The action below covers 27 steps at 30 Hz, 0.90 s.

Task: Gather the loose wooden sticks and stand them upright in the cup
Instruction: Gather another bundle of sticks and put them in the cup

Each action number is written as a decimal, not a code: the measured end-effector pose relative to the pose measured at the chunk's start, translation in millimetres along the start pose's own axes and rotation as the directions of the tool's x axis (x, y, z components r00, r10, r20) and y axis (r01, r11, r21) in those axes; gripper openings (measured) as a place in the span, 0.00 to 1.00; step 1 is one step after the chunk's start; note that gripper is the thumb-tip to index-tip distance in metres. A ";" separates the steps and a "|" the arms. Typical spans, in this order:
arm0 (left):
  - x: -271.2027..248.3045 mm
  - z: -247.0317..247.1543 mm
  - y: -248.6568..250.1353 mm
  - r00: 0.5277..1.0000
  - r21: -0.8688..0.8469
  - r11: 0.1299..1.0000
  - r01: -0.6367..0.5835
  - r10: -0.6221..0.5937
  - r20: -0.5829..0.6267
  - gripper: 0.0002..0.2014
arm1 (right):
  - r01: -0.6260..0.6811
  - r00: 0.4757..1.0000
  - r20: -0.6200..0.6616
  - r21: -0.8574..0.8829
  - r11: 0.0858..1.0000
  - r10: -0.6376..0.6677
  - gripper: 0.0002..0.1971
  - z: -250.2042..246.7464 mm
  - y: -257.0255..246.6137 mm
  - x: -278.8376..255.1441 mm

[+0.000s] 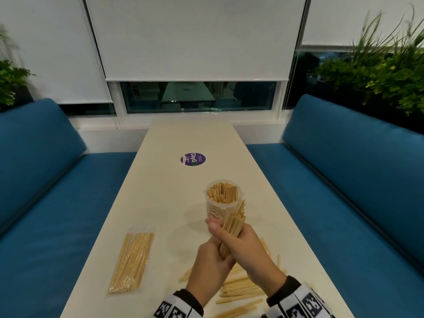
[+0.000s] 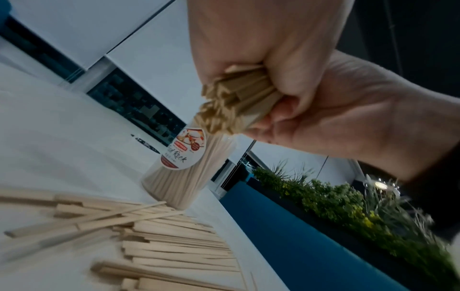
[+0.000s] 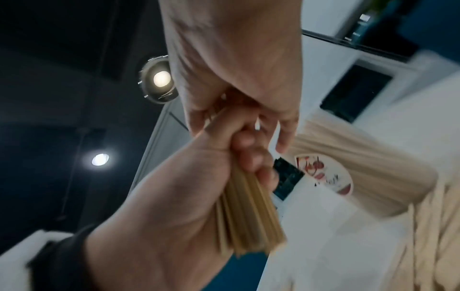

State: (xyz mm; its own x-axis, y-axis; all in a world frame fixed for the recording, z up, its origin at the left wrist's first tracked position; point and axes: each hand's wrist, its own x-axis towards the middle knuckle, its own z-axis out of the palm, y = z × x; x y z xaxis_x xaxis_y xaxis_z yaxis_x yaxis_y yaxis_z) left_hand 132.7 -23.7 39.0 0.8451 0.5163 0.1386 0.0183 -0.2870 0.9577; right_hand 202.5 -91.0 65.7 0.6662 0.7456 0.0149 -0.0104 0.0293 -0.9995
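Sticks (image 1: 232, 228) sit bunched in both your fists, left hand (image 1: 212, 260) curled low and right hand (image 1: 243, 245) wrapped above, so the ends stay squared for dropping in. The cup (image 1: 223, 200) stands just beyond, nearly full; more loose sticks (image 1: 241, 290) lie on the worktop (image 1: 172, 203) under your wrists.

Both hands raised & pressed together, left hand (image 1: 212, 267) + right hand (image 1: 247, 246) fingers curled tight round one bundle.

Table (image 1: 160, 180): long, white, running to the window wall.
Benches (image 1: 344, 171): blue, flanking both long edges.
Blinds (image 1: 195, 37): white, mostly lowered; dark glass below.
Plants (image 1: 390, 72): behind right bench.
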 end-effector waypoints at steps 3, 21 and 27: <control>-0.8 0.3 3.7 1.000 -0.011 1.000 0.012 -0.012 0.028 0.21 | 0.064 0.995 -0.076 0.006 0.998 -0.063 0.11 2.8 4.7 1.0; 7.3 -18.4 -21.8 0.814 -0.916 0.170 0.363 -0.536 0.223 0.42 | 0.300 0.942 -0.218 0.210 0.931 -0.255 0.19 5.8 -32.4 4.2; 9.2 -11.9 3.9 0.774 -0.932 0.081 0.353 -0.585 0.242 0.27 | 0.247 0.966 -0.107 0.122 0.961 -0.234 0.17 21.5 -17.1 8.2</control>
State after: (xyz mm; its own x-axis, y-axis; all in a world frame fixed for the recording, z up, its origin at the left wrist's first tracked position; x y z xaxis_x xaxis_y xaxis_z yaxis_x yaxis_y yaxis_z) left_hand 134.1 -10.4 47.1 0.7730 0.3719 -0.5141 -0.1981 0.9112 0.3612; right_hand 192.1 -71.1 83.6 0.7262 0.6421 0.2458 0.0634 0.2935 -0.9539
